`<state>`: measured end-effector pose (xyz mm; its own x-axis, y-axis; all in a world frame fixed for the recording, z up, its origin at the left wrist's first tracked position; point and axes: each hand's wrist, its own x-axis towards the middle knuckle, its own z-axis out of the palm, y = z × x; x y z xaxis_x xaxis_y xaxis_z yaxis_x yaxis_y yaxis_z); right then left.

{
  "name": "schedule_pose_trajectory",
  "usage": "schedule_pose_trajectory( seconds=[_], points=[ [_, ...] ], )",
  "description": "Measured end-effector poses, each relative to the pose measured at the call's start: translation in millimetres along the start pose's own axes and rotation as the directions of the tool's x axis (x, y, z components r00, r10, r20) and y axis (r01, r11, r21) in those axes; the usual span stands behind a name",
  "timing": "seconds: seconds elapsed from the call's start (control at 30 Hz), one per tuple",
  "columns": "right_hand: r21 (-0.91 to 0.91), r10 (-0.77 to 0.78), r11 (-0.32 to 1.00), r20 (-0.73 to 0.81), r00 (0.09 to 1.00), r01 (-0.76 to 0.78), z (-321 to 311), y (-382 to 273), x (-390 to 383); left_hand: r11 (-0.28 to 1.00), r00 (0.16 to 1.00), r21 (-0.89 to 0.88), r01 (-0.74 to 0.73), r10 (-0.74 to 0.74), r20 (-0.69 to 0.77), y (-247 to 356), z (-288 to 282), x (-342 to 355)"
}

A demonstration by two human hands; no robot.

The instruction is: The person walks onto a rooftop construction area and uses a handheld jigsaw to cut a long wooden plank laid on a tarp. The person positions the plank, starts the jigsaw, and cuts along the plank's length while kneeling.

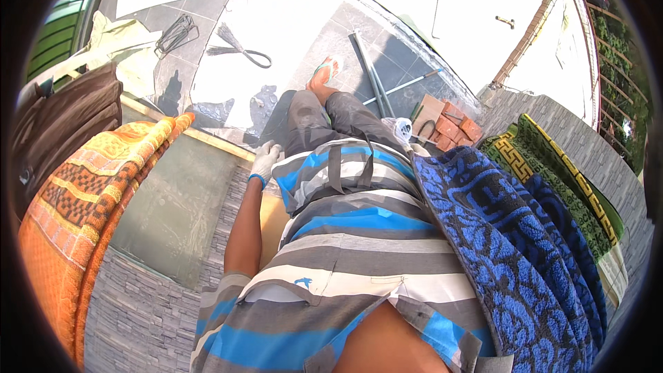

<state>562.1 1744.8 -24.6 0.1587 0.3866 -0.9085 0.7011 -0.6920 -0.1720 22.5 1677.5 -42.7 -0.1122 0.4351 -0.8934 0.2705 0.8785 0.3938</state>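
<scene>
The left hand (264,160), in a pale glove, sits left of centre in the frame, resting against the top of a grey stone-faced wall (148,304) and touching the hem of the striped shirt (345,221). Its fingers (271,149) look loosely spread and hold nothing that shows, though the shirt hides the palm side. The right hand (400,129) is nearly all hidden: only a pale gloved bit peeks out at mid-frame above a blue patterned cloth (497,249), and I cannot tell how its fingers are set or whether they grip the cloth. That cloth drapes down the right side, its lower end cut off by the frame edge. An orange patterned cloth (83,200) hangs over the wall at left. One sandalled foot (323,74) shows at upper centre on grey floor tiles (407,55); the other is hidden. Red bricks (452,128) lie beyond, partly covered.
</scene>
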Motion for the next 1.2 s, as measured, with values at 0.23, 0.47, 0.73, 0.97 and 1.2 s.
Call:
schedule_pose_trajectory(
  seconds=[0.23,0.47,0.73,0.97,1.2],
  points=[
    [0.591,0.026,0.806,-0.068,0.997,0.019,-38,-125,5,0.977,0.992,-0.177,-0.121,0.111,-0.061,156,-101,126],
    [0.713,0.082,0.698,-0.172,0.982,0.066,-17,-202,40,0.988,0.966,0.028,-0.154,0.144,0.215,240,-201,248],
    [0.680,0.248,0.733,-0.300,0.921,0.024,104,-231,101,0.924,0.973,0.329,-0.194,0.137,0.188,534,-245,306],
    [0.681,0.239,0.732,-0.254,0.937,-0.002,124,-304,97,0.776,0.939,0.529,-0.342,0.277,0.202,719,-266,390],
    [0.694,0.251,0.715,-0.149,0.957,-0.080,100,-341,142,0.705,0.912,0.591,-0.391,0.210,0.352,783,-164,390]
  ],
)
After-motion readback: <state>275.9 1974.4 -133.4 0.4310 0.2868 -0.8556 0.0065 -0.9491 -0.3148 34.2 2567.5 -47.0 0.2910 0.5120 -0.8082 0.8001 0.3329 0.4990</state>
